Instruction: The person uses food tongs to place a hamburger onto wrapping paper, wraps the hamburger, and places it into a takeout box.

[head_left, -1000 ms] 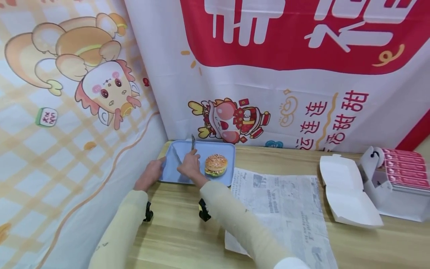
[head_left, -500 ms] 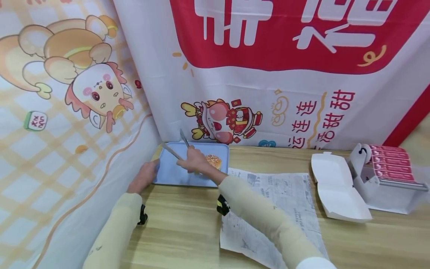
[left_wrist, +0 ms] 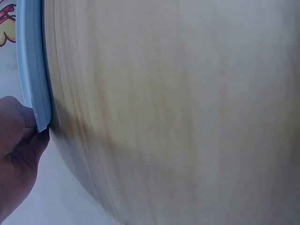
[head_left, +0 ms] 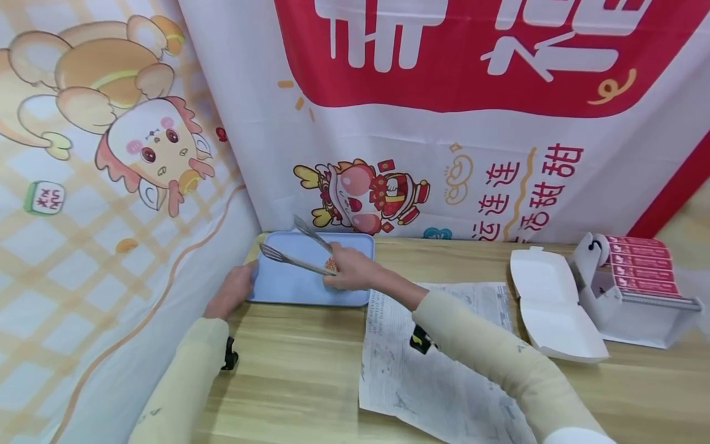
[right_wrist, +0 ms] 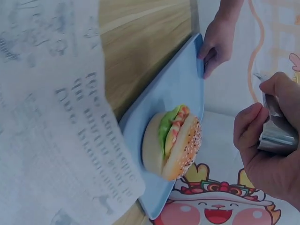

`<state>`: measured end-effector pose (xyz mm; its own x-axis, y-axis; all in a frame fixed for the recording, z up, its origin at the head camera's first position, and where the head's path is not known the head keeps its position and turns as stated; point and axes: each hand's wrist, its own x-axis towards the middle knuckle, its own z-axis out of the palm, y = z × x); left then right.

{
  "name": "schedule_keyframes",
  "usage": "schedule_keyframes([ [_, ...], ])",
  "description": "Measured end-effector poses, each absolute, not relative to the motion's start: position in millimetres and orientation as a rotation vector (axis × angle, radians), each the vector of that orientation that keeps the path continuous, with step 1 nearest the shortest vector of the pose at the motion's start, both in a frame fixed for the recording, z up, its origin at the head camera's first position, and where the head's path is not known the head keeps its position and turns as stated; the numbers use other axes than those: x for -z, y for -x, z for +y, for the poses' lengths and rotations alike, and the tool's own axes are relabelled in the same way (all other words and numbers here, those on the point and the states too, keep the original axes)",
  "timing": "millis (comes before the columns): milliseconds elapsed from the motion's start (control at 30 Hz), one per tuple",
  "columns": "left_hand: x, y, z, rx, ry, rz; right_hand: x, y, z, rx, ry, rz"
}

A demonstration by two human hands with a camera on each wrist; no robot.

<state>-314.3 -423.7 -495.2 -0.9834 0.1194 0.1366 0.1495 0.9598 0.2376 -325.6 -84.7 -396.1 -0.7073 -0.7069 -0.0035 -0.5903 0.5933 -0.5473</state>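
Clearly, “甜甜” [head_left: 552, 177] on banner [head_left: 432, 132] beyond tray [head_left: 288, 285]

A newsprint sheet [head_left: 405, 376] lies on a wood-grain worktop [head_left: 288, 376], an open white clamshell box [head_left: 556, 308] to its right, beside a dispenser [head_left: 638, 316] loaded with red printed labels [head_left: 641, 262]. A red-and-white banner [head_left: 460, 68] hangs behind; a checked cartoon cloth [head_left: 94, 240] covers the left.

The head view looks forward and down over the counter [head_left: 277, 376], taking in its far edge and far left corner. The left wrist view sits close over the wood — the tray [left_wrist: 33, 70] only at one side. The right wrist view, turned sideways, faces the tray from near; it shares tray and paper [head_left: 410, 376] with the head view.
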Motion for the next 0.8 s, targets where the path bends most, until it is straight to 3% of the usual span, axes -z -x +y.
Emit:
schedule_keyframes([
  [433,492,319,-424,0.399,0.074,-3.116,409,326,-29,0.745,0.857,2.628],
  [800,492,314,-423,0.38,0.107,-3.086,432,328,-1,0.708,0.877,2.62],
])
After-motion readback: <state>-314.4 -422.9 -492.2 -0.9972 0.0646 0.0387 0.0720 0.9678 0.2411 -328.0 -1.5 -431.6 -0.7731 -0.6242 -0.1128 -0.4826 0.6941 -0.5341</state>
